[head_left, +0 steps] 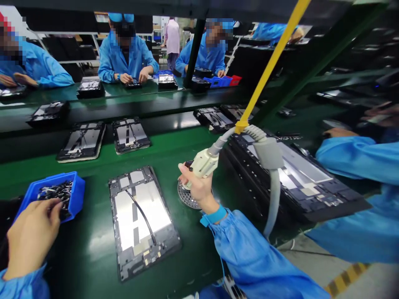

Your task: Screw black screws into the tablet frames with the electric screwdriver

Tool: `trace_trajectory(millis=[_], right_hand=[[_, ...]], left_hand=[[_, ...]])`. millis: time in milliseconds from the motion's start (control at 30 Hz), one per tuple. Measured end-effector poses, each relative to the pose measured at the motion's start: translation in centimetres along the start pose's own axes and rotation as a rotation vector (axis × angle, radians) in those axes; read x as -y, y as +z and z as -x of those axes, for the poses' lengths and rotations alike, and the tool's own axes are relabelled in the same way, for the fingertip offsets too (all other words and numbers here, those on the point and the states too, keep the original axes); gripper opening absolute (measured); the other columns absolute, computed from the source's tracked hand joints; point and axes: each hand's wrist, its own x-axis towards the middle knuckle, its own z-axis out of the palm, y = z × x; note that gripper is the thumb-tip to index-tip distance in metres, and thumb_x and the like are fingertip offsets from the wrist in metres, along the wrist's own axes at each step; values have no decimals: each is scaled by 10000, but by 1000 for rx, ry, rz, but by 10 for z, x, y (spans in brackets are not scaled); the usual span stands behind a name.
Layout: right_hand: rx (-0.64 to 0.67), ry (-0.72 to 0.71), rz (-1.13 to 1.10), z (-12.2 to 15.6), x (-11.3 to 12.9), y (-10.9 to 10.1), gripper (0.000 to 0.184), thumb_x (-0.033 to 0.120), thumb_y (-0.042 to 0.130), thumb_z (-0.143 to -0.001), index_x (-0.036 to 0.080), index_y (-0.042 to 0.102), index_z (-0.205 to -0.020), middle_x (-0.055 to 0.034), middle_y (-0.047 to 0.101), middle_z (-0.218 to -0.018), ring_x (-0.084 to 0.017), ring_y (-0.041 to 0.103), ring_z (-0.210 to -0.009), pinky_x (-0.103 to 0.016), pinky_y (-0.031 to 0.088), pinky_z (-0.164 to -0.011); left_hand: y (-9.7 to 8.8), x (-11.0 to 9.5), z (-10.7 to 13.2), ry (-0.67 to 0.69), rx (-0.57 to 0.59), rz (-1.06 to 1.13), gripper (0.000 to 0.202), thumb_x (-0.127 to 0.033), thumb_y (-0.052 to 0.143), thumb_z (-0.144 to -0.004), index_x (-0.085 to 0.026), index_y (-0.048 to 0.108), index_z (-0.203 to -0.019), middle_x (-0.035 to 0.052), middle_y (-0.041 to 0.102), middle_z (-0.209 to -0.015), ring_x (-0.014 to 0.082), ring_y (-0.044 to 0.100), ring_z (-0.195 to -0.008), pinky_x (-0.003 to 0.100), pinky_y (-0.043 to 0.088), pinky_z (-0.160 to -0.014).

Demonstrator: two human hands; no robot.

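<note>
My left hand (35, 232) is over the near side of a blue plastic bin (80, 195), thumb and fingers pinched together. Small dark parts (59, 191) fill the bin; whether one is between my fingertips is hidden. My right hand (199, 189) is wrapped round a cream-coloured handheld tool (204, 163) with a thick grey cable, hung from a yellow strap (271, 62). Beneath that hand is a round perforated metal disc (188, 199). Between my hands lies an opened tablet (143, 220), its silver battery showing and a thin black cable (141, 211) running across it.
More opened tablets (82, 141) sit across the green bench (168, 145). A tall stack of tablets (299, 174) stands right of my tool. A co-worker's blue sleeve (358, 158) reaches in at the right. Several people in blue work opposite, past a dark green post (195, 54).
</note>
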Motion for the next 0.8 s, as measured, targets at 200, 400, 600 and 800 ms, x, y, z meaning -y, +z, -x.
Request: trace_trajectory(millis=[200,400,600,800], right_hand=[[16,-16,-6,1,-1,-1,428,419,845,-715,227,536,-489,41,492,-418,-127,508,-397,-294,518,-456],[40,-25,7,2,-6,-3,497,413,845,-749,233,487,-453,40,476,-415,-128,510,-393,-302,514,-478],[12,-44,-41,1,5,-7,280,392,877,-719,222,657,-688,71,504,-448,-123,475,-381,-310,484,-463],[258,-37,-100,56,58,0,241,445,850,-804,243,718,-792,86,455,-441,-123,453,-367,-298,451,-450]], left_hand=[[0,2,-20,36,179,-367,319,-437,504,-910,-241,746,-984,56,804,-970,311,695,-899,281,420,-677],[-1,-3,-17,12,105,-355,430,-453,466,-958,-169,767,-1074,118,777,-1153,301,683,-949,279,388,-696],[-7,-16,-10,-118,19,-269,459,-491,524,-958,-161,756,-1177,48,767,-1045,254,675,-977,295,482,-863],[-4,-27,3,-42,-113,48,428,-382,523,-959,-26,728,-1078,42,743,-1304,201,697,-1134,320,461,-1076]])
